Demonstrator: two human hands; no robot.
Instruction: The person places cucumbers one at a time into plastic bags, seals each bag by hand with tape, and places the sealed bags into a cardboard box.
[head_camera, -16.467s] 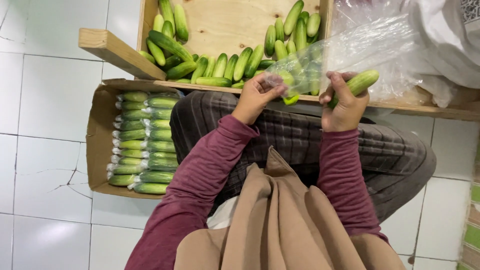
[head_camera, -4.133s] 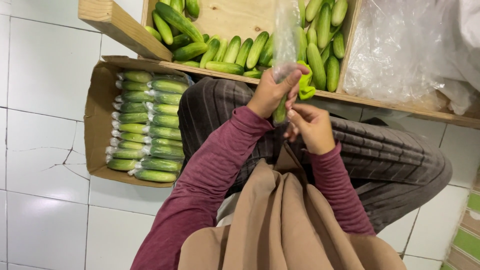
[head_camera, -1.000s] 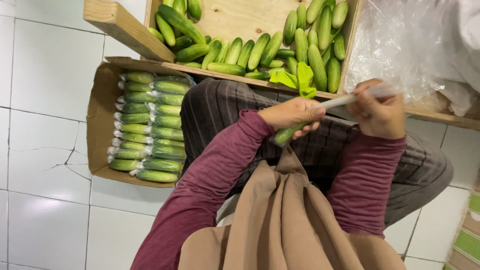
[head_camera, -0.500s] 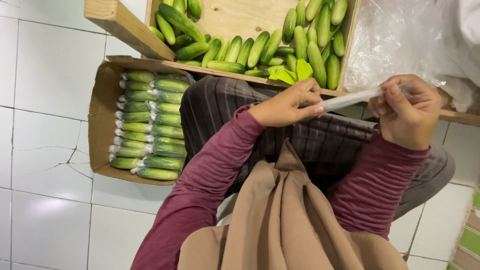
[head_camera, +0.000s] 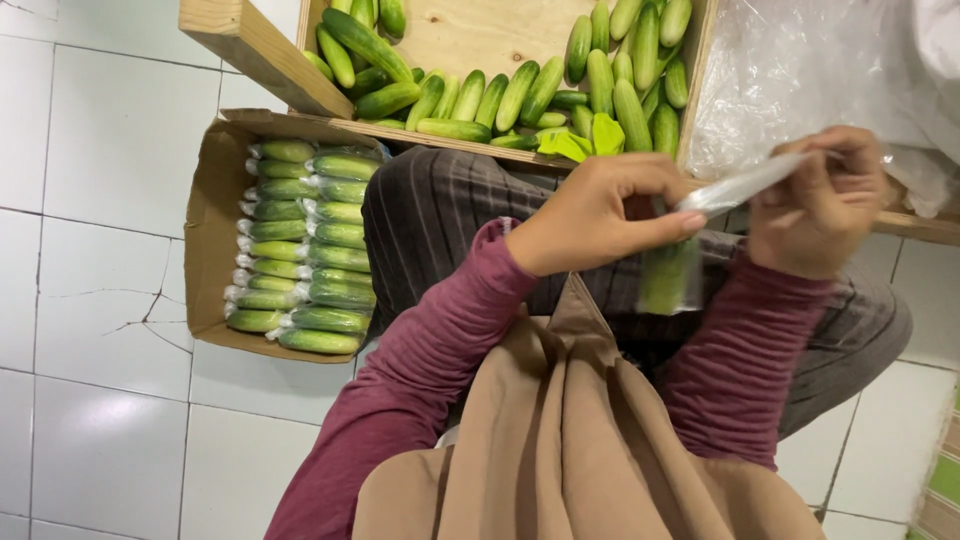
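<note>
A: Since half a second back, the right hand (head_camera: 815, 205) has drawn the twisted neck of the clear bag (head_camera: 735, 188) tighter; the cucumber (head_camera: 668, 278) now hangs down at frame centre-right.

B: Grips?

A: Left hand (head_camera: 600, 215) pinches the neck's lower end, right hand is closed on its upper end. Cucumber's long axis is near vertical, below the left fingers and nearer that hand.

B: Surroundings?

A: Loose cucumbers in a wooden crate (head_camera: 470, 35) at top; wrapped ones in a cardboard box (head_camera: 205, 215) at left.

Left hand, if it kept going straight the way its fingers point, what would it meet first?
Probably the right hand: the left hand points at it along the twisted plastic bag both hold, though depth is unclear.
</note>
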